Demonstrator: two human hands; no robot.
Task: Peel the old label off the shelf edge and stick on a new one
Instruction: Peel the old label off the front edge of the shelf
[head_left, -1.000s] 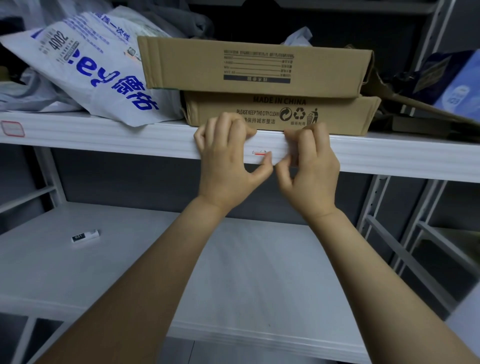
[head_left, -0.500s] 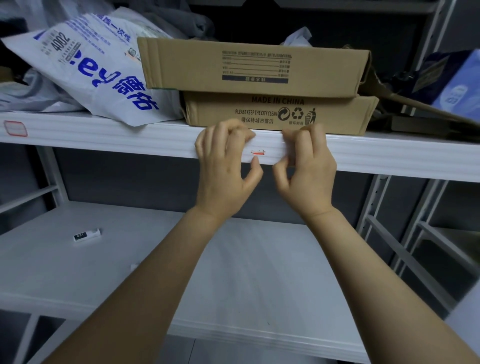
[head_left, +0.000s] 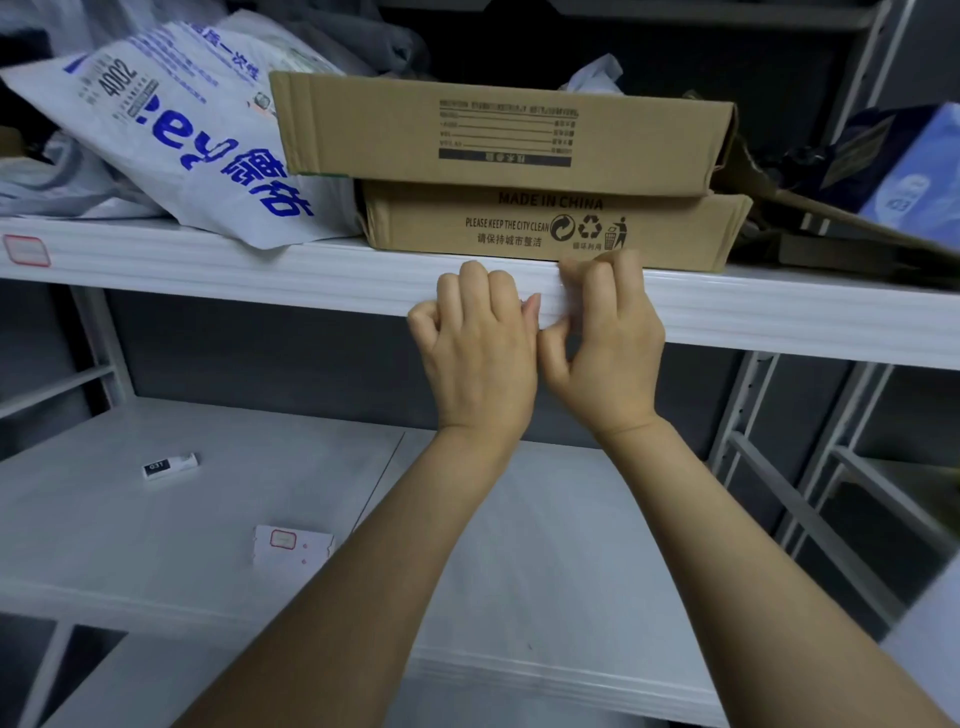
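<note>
White shelf edge (head_left: 311, 280), label sheet (head_left: 306, 558) below
Sheet lies flat on the lower shelf (head_left: 130, 545), bearing one red-bordered label (head_left: 283, 539).

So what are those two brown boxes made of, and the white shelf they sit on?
The upper box and lower box: brown cardboard, dull finish, going by the creased corners and ink printed straight on. The shelf edge: probably painted metal, smooth and faintly shiny with long ridges, though it could be plastic.
</note>
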